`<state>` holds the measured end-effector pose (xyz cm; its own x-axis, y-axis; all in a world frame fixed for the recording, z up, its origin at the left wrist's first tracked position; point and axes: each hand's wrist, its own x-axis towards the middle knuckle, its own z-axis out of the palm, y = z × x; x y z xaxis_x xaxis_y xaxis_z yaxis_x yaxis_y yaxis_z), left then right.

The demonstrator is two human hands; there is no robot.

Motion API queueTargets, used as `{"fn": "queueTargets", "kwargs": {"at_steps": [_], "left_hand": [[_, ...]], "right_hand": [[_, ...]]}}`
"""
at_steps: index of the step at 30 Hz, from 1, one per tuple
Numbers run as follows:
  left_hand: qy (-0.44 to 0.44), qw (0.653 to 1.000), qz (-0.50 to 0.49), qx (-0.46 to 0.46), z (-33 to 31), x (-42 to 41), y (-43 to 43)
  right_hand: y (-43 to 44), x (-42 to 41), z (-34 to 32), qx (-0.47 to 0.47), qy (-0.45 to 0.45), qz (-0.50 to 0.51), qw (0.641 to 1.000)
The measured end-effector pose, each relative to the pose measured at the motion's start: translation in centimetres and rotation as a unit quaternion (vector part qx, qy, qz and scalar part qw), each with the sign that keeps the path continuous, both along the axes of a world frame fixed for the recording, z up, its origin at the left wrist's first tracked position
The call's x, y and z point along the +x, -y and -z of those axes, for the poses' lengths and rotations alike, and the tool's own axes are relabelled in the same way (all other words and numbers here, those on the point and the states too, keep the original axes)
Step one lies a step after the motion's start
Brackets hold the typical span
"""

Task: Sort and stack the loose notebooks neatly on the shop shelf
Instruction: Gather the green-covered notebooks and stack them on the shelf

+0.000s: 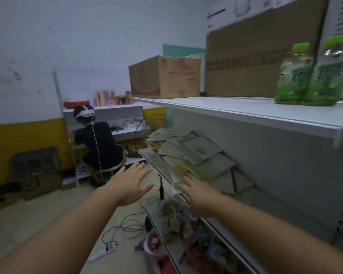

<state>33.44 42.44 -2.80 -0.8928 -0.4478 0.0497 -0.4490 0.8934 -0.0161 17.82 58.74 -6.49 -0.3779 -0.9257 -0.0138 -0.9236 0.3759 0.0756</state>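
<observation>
Notebooks (pixel 188 153) lie jumbled on the middle shelf (pixel 243 183), none yet stacked. Left hand (pixel 130 184) and right hand (pixel 200 198), both spread and empty, hover near the pile's front edge. The next move is likely to gather the loose copies.

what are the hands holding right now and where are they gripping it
Nothing is held. The left hand and right hand are both open, fingers straight, stretched toward the loose notebooks.

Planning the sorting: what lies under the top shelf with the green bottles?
A messy heap of notebooks on the middle shelf, pale green and white covers overlapping, some yellow. Lower notebooks are covered, so their count is unknown.
</observation>
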Motion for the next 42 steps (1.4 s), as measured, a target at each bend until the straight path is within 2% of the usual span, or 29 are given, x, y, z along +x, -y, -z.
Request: {"fn": "queueTargets", "kwargs": {"at_steps": [8, 12, 16, 22, 27, 33, 36, 38, 42], "left_hand": [[0.012, 0.999, 0.047, 0.011, 0.3, -2.7, 14.9], [-0.014, 0.997, 0.073, 0.01, 0.0, -5.4, 21.1], [-0.049, 0.988, 0.11, 0.092, 0.5, -8.9, 23.7], [-0.086, 0.975, 0.163, 0.125, -0.4, -15.0, 27.6], [-0.022, 0.974, 0.205, 0.096, -0.7, -18.0, 31.1], [-0.023, 0.977, 0.185, 0.101, -1.5, -21.1, 37.9], [0.026, 0.975, 0.202, 0.085, -0.3, -23.1, 40.1], [-0.003, 0.971, 0.212, 0.113, -0.4, -25.4, 41.4], [-0.067, 0.948, 0.225, 0.216, -1.3, -30.3, 43.4]], "right_hand": [[10.5, -2.5, 1.2, -0.01, 0.041, 0.122, 0.992], [14.3, -3.9, 0.7, -0.062, 0.062, 0.183, 0.979], [17.1, -5.5, -0.1, -0.066, 0.034, 0.197, 0.978], [23.4, -10.3, -2.2, -0.143, 0.003, 0.201, 0.969], [30.9, -16.0, -3.5, -0.213, 0.047, 0.221, 0.951], [37.6, -20.9, -3.8, -0.209, 0.049, 0.174, 0.961], [39.0, -21.7, -3.4, -0.144, 0.056, 0.187, 0.97], [39.5, -21.9, -3.1, -0.113, 0.07, 0.207, 0.969], [39.9, -21.9, -2.8, -0.136, 0.104, 0.24, 0.956]]}}
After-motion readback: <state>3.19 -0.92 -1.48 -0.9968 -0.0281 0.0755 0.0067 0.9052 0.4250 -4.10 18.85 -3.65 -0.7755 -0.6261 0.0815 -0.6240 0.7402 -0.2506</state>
